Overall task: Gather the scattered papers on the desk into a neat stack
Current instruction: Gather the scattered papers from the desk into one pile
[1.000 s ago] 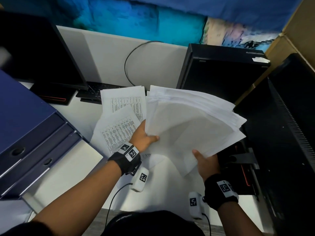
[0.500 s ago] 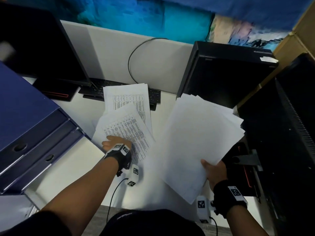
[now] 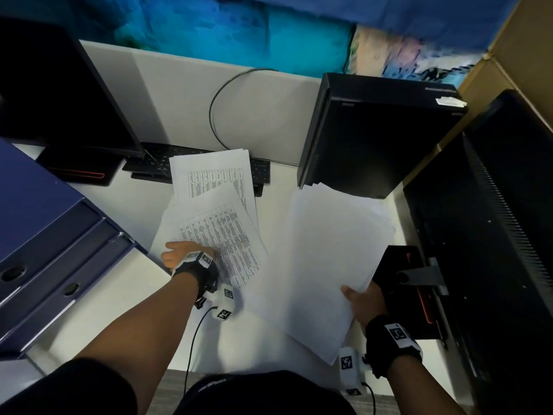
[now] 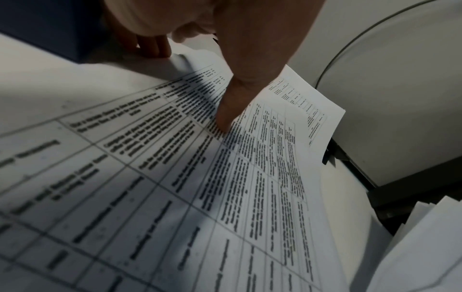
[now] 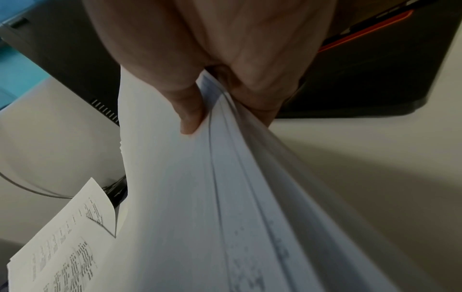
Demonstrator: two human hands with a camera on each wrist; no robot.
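Note:
Two printed table sheets lie overlapped mid-desk: the near sheet (image 3: 221, 235) and the far sheet (image 3: 212, 172), whose top rests on the keyboard. My left hand (image 3: 185, 253) is at the near sheet's lower left corner. In the left wrist view its thumb (image 4: 230, 110) presses on the print and its fingers (image 4: 152, 45) curl at the paper's edge. My right hand (image 3: 365, 301) pinches the near corner of a bundle of white sheets (image 3: 329, 259), thumb (image 5: 190, 118) on top, fingers beneath. The bundle fans unevenly and hangs low over the desk's right side.
Blue file boxes (image 3: 45, 235) fill the left. A black monitor (image 3: 59, 94) and keyboard (image 3: 260, 169) stand at the back, a black computer tower (image 3: 374, 133) behind the bundle. A second monitor (image 3: 493, 235) and its stand (image 3: 401, 274) crowd my right hand.
My left hand let go of the white bundle and dropped left onto the printed sheets. The right hand alone lowered the bundle flatter over the desk's right side.

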